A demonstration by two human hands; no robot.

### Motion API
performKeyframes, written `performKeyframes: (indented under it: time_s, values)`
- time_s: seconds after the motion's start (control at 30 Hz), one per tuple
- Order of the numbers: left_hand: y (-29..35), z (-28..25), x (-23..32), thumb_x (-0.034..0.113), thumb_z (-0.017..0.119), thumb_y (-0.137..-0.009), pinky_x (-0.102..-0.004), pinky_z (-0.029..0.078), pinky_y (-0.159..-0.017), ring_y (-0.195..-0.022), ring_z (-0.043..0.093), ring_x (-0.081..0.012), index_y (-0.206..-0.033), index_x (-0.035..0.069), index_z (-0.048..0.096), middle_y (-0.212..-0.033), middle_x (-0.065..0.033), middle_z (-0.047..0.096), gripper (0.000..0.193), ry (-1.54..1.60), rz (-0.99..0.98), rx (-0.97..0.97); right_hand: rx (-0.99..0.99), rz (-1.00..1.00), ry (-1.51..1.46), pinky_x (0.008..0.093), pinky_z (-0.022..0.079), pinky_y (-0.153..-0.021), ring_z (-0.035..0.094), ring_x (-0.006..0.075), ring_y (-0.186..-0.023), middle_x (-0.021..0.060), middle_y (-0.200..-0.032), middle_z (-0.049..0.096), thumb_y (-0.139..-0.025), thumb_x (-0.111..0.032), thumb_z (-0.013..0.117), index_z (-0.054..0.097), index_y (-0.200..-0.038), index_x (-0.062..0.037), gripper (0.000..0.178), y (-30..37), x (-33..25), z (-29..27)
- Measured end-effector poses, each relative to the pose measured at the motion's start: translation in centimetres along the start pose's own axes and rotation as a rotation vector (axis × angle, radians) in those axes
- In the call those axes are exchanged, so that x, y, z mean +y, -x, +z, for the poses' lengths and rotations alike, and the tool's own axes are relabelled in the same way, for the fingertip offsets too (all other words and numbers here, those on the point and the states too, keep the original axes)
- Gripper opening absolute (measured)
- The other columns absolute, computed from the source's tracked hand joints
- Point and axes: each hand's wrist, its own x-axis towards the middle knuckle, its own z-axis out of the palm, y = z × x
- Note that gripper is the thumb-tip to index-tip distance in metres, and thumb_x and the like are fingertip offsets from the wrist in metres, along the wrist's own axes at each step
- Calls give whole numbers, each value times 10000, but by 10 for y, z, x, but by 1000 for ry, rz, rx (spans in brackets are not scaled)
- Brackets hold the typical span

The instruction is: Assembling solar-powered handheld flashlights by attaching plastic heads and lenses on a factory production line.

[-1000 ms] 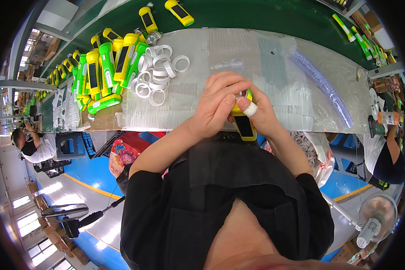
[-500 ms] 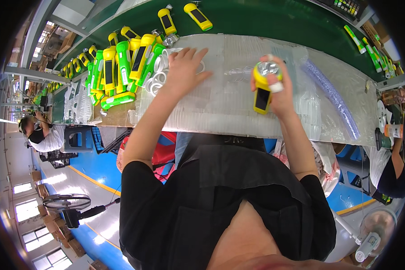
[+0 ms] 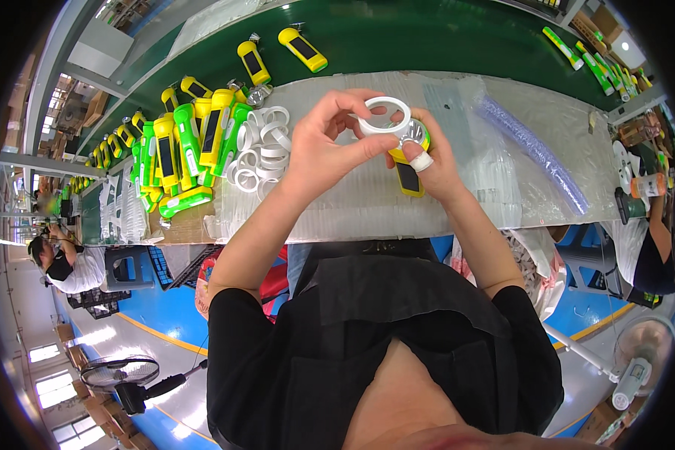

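Between the thumb and fingers of my left hand [image 3: 324, 144] is a white plastic ring [image 3: 365, 124], tilted so its opening shows. My right hand [image 3: 436, 160] grips a yellow flashlight [image 3: 409, 180] with a dark panel on its body and a shiny reflector at its head. White tape or a finger cover wraps my right thumb. The ring is right beside the flashlight's head; whether they touch I cannot tell. Left of my hands lies a heap of loose white rings [image 3: 266, 150], against a pile of yellow and green flashlights [image 3: 174, 154].
A strip of clear bluish bubble wrap [image 3: 532, 154] lies on the plastic-covered table [image 3: 337, 202] at right. Beyond runs a green conveyor belt [image 3: 397, 52] carrying more flashlights. Other people sit far left [image 3: 79, 262] and at the right edge [image 3: 645, 247]. Fans stand behind on both sides.
My left hand has come from the ring heap toward the middle, now with a white ring in it. The right hand has brought the flashlight left, close to the ring.
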Motion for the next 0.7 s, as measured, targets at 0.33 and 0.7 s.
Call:
performKeyframes:
  time_s: [0.33, 0.7]
  values:
    - [-2, 8, -2, 245, 862, -658, -343, 536, -782, -932, 610, -235, -1050, 117, 740, -1110, -97, 614, 430, -599, 231, -102, -2, -111, 121, 339, 473, -925, 549, 179, -1069, 95, -1185, 539, -965, -313, 580, 407, -1353, -69, 491, 3, 1, -7]
    - [-17, 34, 12, 247, 866, -669, -353, 528, -796, -962, 624, -284, -1056, 87, 643, -1066, -105, 612, 475, -740, 313, -259, -276, -319, 1051, 337, 515, -851, 656, 255, -961, 109, -1067, 667, -739, -137, 797, 631, -1122, -53, 426, -9, -102, -55]
